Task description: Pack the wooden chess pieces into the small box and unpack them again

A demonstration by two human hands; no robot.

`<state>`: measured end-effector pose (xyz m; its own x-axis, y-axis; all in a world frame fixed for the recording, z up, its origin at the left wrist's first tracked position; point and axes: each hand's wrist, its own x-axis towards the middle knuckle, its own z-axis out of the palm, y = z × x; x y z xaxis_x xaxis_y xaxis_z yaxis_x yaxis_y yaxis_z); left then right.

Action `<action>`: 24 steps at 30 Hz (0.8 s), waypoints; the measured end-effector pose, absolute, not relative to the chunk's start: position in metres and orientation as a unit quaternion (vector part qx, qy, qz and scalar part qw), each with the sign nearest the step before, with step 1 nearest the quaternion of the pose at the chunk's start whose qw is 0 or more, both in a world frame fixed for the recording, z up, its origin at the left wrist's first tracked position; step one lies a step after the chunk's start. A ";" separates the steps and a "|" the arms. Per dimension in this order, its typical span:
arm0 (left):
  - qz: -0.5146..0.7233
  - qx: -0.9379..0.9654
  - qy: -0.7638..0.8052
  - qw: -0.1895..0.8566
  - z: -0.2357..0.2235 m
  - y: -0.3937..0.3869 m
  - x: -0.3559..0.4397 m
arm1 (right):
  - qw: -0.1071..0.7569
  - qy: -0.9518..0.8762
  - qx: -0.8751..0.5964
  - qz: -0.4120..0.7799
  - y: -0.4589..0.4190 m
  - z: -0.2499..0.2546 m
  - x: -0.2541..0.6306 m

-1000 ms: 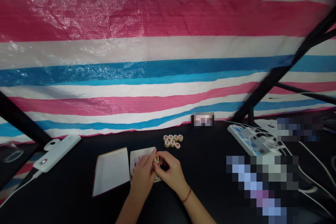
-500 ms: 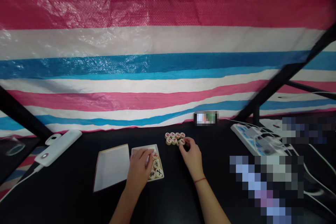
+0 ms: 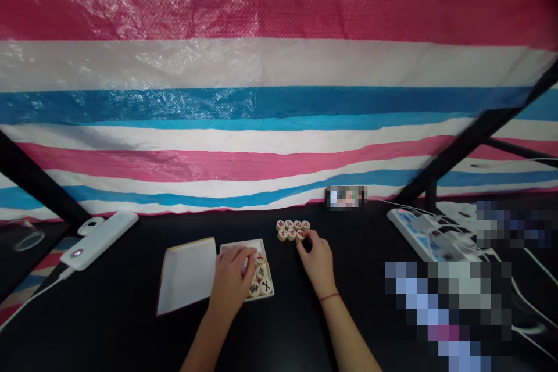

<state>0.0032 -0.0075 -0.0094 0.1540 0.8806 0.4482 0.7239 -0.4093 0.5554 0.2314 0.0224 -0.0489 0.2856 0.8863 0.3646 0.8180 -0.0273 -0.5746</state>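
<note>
My right hand (image 3: 317,260) has its thumb and fingers closed on a Chinese chess piece (image 3: 300,235) with a red character. That piece sits at the right end of the nearer of two short rows on the black table, against its neighbour. The farther row (image 3: 289,224) lies just behind, also red-marked. My left hand (image 3: 233,276) rests over a shallow white box (image 3: 269,290), fingers bent, with a gap between thumb and forefinger. Black-marked chess pieces (image 3: 261,272) show inside along the box's right side; the hand hides the rest.
The box's lid (image 3: 187,276) lies inside up, left of the box. A white power bank (image 3: 100,241) with a cable is at far left. A phone (image 3: 346,197) leans at the back. A power strip (image 3: 407,232) with tangled cables lies right, near blurred items. Striped sheeting (image 3: 261,104) hangs behind.
My right hand has slid its chess piece slightly left, closing the gap to its neighbour in the nearer row. My left hand stays over the box. The view has shifted a little.
</note>
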 end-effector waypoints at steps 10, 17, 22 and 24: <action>0.297 0.764 0.565 0.092 -0.019 -0.008 0.001 | 0.344 -0.581 -0.738 0.011 0.017 -0.036 0.226; 0.197 0.759 0.617 0.068 -0.008 -0.007 0.008 | 0.358 -0.693 -0.593 0.200 -0.008 -0.013 0.170; 0.156 0.769 0.615 0.081 -0.002 -0.007 0.014 | 0.335 -0.711 -0.570 0.239 -0.014 -0.015 0.154; 0.154 0.768 0.616 0.086 -0.002 -0.008 0.015 | 0.334 -0.708 -0.571 0.248 -0.013 -0.016 0.155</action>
